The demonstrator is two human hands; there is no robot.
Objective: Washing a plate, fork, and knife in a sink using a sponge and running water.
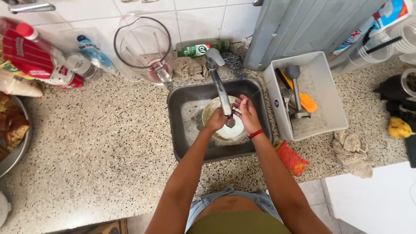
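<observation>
1. Head view, my hands: both meet in the middle of the frame, under the spout of the tap (219, 82). My left hand (216, 120) and my right hand (248, 115) press close together around a small dark thing at the spout's tip; what it is I cannot tell, and I cannot tell how tightly either hand closes on it. A red band sits on my right wrist.

2. Head view, where the thing is: it hangs right over the pale bowl (236, 132) lying in the dark square sink (182, 125), centre of the frame.

3. Head view, how far along: I judge the washing to be midway. The bowl in the sink looks unrinsed, with a pale film in it, while the white drainer tub (331, 104) at centre right already holds a fork, a grey-handled tool and an orange spatula (305, 100). The clear jug (145, 45) at upper centre left stands on the bench (99, 143), seemingly a little pink liquid at its base.

4. Head view, packages and labels: a red packet (32, 54) with white stripes lies at upper left, a clear bag with a blue patch just right of it. A green bottle (203, 48) with a white and green label lies on its side behind the tap. A white, blue and red pack shows at the upper right corner.

5. Head view, the rest: an orange-red sponge (291, 158) lies at the sink's lower right, a beige cloth further right.
</observation>
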